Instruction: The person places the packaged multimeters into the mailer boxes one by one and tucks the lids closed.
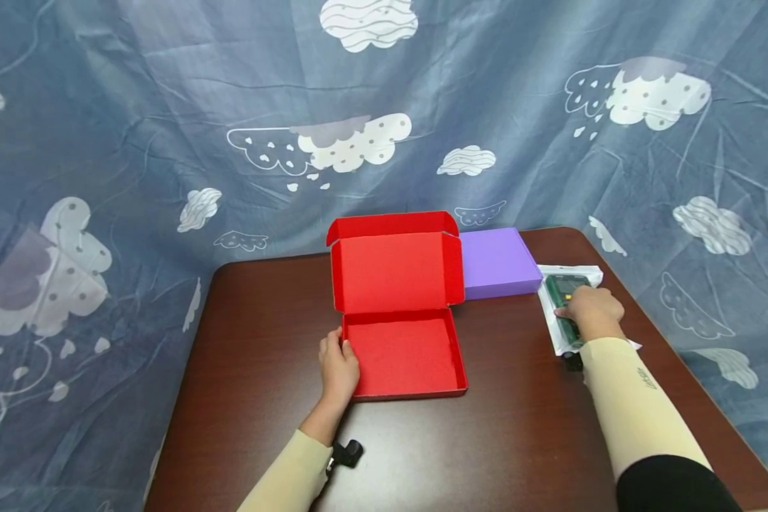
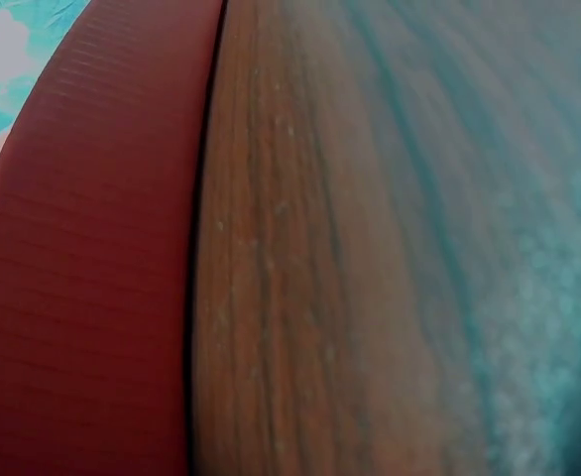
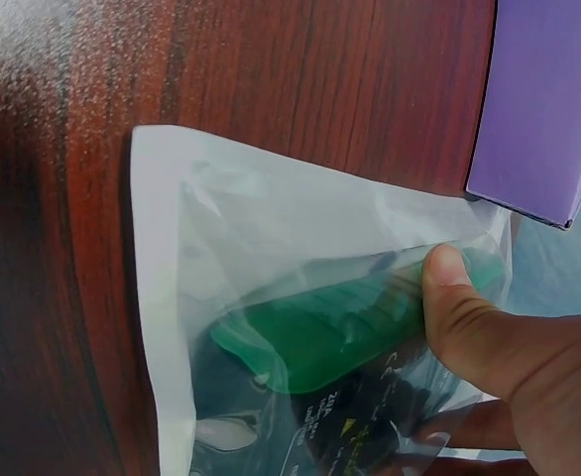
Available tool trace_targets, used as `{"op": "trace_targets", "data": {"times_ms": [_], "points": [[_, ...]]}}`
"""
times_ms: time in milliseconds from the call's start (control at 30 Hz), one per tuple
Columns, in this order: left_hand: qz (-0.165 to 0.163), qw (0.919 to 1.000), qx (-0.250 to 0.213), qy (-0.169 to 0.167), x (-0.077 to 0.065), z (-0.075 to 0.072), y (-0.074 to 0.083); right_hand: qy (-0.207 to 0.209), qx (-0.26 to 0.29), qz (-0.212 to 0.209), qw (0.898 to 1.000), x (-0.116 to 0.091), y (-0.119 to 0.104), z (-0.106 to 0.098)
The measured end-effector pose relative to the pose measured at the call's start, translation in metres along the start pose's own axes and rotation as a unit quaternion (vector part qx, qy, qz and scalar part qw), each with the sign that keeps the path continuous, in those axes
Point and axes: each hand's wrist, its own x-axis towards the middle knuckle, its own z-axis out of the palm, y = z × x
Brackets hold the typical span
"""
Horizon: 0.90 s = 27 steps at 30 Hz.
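Note:
An open red box [image 1: 404, 359] stands on the table with its lid raised at the back and nothing inside. My left hand [image 1: 339, 370] grips its left wall, with the thumb over the rim. The box's outer side [image 2: 92, 258] fills the left of the left wrist view, where that hand is not seen. Far to the right, my right hand [image 1: 592, 313] holds a clear-and-white plastic bag [image 3: 300, 208] between thumb and fingers. In the bag lies a green-cased device [image 3: 320, 332] with a black face and small print. The bag partly blurs it.
Behind the red box and to its right lies a closed purple box [image 1: 496, 263], close to the bag's far end. The brown wooden table [image 1: 269, 320] has rounded corners. A blue cloud-patterned curtain [image 1: 262, 78] hangs behind and beside it.

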Motion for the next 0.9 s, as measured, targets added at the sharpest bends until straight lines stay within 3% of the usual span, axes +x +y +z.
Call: {"op": "trace_targets", "data": {"times_ms": [267,633,900], "points": [[-0.011,0.9999,-0.002,-0.01,0.0,0.004,0.001,-0.019,0.011,0.026,0.999,-0.011,0.008,-0.004],[-0.022,0.9996,-0.01,-0.016,-0.004,0.0,-0.002,-0.024,0.089,0.029,0.995,-0.016,0.015,0.005],[-0.02,0.9996,-0.017,-0.012,-0.003,-0.002,-0.002,-0.031,0.09,0.041,0.995,-0.017,0.014,0.003]]}}
